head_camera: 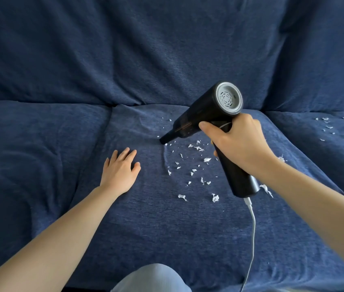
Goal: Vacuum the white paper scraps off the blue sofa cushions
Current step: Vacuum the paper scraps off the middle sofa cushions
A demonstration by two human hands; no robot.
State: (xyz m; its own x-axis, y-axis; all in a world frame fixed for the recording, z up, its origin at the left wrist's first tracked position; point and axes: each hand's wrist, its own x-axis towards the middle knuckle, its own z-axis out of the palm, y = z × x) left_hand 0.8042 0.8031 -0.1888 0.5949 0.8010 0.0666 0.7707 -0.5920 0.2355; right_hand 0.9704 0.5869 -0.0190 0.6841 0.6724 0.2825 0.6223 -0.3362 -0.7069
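- Sofa (167, 60) fills the head view, dark blue, with a tall back and soft seat cushions.
- Right hand (238, 142) grips the handle of a black vacuum (207, 114). Its fingers are curled tight round the handle, and the thumb lies along the top.
- Vacuum is tilted, with its thin nozzle (164, 139) pointing down and to the left. The nozzle tip touches the middle cushion (167, 224).
- The round grey end of the vacuum faces up toward the camera.
- White cord (253, 224) is plugged into the bottom of the handle and hangs down to the lower edge.
- Left hand (120, 169) lies flat on the middle cushion, just left of the nozzle. Its fingers are straight and a little apart, and it holds nothing.
- White scraps (194, 165) lie on the middle cushion, between the nozzle and the handle, and some lie nearer the person.
- More scraps (335, 129) lie on the right cushion, well apart from the vacuum.
- Pale knee (152, 279) shows at the bottom edge.
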